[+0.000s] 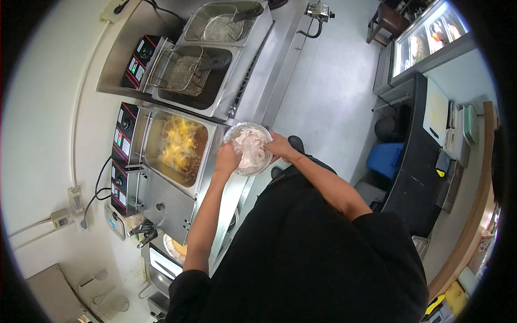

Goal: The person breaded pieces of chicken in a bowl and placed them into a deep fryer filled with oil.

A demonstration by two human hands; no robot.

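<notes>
A round metal bowl (pixel 264 168) is in front of me, beside the fryer. It contains pale, flour-coated pieces (pixel 251 146), probably raw meat. My right hand (pixel 280 146) grips the bowl's right rim. My left hand (pixel 228 158) is at the left rim with its fingers bent down into the bowl, against the coated pieces. The fingertips are hidden, so whether they pinch a piece is unclear. Just left of the bowl, yellow food (pixel 177 141) bubbles in the hot oil of an open deep fryer (pixel 206 161).
Wire fry baskets (pixel 188 74) with dark handles rest in the fryer beyond. A metal lid (pixel 169 206) covers the nearer fryer tank. Behind me to the right stand a black counter (pixel 416 173) with a white cutting board (pixel 436 107), and a blue bin (pixel 385 159).
</notes>
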